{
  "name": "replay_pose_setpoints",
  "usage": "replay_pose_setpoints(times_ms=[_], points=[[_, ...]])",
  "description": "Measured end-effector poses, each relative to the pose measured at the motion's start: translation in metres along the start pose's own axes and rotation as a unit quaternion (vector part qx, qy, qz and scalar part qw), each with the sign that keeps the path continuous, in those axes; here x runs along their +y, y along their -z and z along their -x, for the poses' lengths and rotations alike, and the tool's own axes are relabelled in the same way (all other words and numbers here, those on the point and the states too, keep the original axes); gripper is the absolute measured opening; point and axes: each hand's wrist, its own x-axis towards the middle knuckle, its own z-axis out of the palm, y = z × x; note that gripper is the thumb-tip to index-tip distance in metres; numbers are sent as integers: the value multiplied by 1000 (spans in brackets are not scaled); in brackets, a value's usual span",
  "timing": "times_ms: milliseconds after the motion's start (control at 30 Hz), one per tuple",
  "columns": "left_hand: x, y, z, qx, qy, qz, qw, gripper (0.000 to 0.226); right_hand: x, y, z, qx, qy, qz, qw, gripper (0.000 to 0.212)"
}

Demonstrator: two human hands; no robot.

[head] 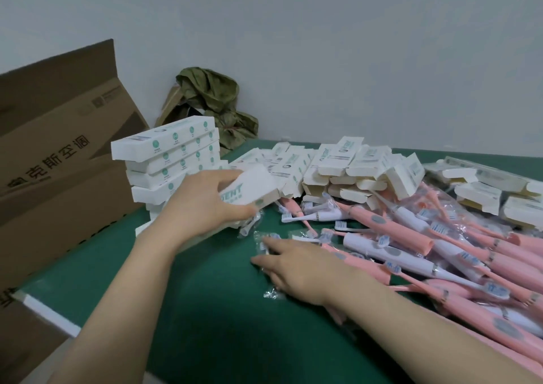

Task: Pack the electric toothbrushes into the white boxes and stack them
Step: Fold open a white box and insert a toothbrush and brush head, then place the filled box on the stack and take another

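1. Table (205,310), green top. It carries everything below.
2. Cardboard carton (58,148), brown, flaps up, at the left edge.
3. Pile of electric toothbrushes (440,251), pink and white, many in clear wrap, spread over the right side. Their long axes mostly run from back-left to front-right.
4. Heap of open white boxes (346,172), at the back centre, behind the pile.
5. Stack of closed boxes (170,154), back-left, just beside the carton.
6. Left hand (202,204), in front of the stack. Its fingers and thumb are wrapped round one white box (249,189), held above the table. The box's right end is turned toward the pile. Whether that end is open cannot be told.
7. Right hand (299,269), low over the table, fingers straight and gripping nothing. It rests on a clear packet (271,291) whose contents cannot be made out.
8. White toothbrush (382,254), the nearest loose one, just right of the right hand. Its butt end points at that hand and its head points away.

Judgement: the right hand is the nearer one for the pick. The toothbrush's axis lies roughly in line with the held box, so little turning looks necessary.
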Motion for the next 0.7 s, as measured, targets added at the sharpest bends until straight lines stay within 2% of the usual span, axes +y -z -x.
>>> replay_pose_setpoints(times_ms=[67,133,267,400,567,700], points=[[-17,-3,5,-86,75,-68,991,66,9,2,1,-9,-11,1,1000,44],[-31,-4,12,-167,126,-101,973,66,12,2,2,-10,-9,-3,1000,43],[-56,3,26,-272,131,-149,942,41,16,-1,4,-3,-4,-6,1000,42],[-73,11,32,-300,123,-165,932,30,17,-2,5,0,-2,-19,1000,42],[-84,14,33,-296,141,-189,926,39,20,-4,6,11,-8,-31,999,40],[-81,10,28,-318,133,-172,923,37,25,-3,7,28,-19,-9,999,38]])
